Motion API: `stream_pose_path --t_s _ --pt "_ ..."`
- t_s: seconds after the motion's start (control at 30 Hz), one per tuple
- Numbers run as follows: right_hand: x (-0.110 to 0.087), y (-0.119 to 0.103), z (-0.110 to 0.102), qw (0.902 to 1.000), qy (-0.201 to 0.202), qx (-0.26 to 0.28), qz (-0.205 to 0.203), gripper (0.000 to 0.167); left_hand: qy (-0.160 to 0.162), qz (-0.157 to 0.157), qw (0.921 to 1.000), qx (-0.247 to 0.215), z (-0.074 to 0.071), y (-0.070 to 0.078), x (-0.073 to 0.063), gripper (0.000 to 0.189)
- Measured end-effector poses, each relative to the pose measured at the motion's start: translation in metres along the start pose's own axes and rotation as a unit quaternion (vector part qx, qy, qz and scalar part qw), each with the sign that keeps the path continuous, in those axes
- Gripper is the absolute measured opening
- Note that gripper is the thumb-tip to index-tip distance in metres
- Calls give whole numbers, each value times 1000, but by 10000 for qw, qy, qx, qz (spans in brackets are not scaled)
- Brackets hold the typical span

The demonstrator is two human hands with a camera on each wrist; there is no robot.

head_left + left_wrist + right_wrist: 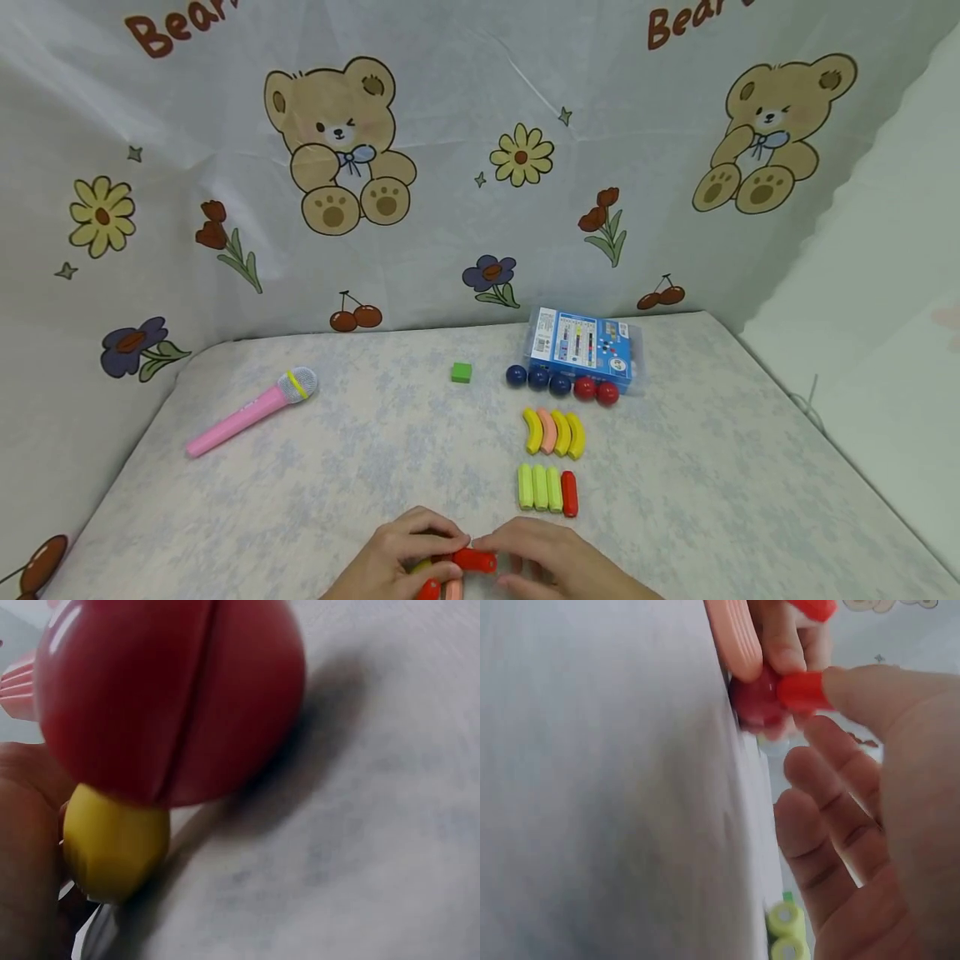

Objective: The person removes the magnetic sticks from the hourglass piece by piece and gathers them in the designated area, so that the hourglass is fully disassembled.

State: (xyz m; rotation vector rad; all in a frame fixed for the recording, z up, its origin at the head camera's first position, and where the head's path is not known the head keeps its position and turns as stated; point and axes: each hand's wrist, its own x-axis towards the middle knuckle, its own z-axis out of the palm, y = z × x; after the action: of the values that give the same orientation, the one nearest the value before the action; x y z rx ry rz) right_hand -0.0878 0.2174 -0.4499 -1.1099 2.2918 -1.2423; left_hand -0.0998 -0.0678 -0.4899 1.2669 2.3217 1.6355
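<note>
My left hand grips a small cluster of magnetic-style toy pieces near the table's front edge. In the right wrist view its fingers hold a dark red ball with a pink stick beside it. A seamed red ball fills much of the left wrist view, next to a yellow piece. From the cluster a red stick points right, its free end pinched between the thumb and index finger of my right hand. The other right fingers are loosely bent, away from the stick.
Beyond my hands lie lime sticks beside a red stick, then curved yellow pieces with a pink one. Blue balls and red balls line a blue box. A green block and pink microphone lie left.
</note>
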Motion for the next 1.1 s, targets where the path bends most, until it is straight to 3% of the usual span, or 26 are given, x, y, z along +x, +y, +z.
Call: stream_pose_path --t_s 0.2,0.4,0.6,1.1 --pt "1 -1 5 9995 -131 262 122 36 78 324 9994 107 0 -2 0 24" --pt "0 1 6 9998 5 193 53 30 47 198 9997 163 0 0 0 19" --pt "0 1 5 9999 102 -47 -16 30 64 275 9993 253 2 -1 0 19" --pt "2 2 5 9993 366 -70 100 27 -85 -25 9999 78 0 1 0 17"
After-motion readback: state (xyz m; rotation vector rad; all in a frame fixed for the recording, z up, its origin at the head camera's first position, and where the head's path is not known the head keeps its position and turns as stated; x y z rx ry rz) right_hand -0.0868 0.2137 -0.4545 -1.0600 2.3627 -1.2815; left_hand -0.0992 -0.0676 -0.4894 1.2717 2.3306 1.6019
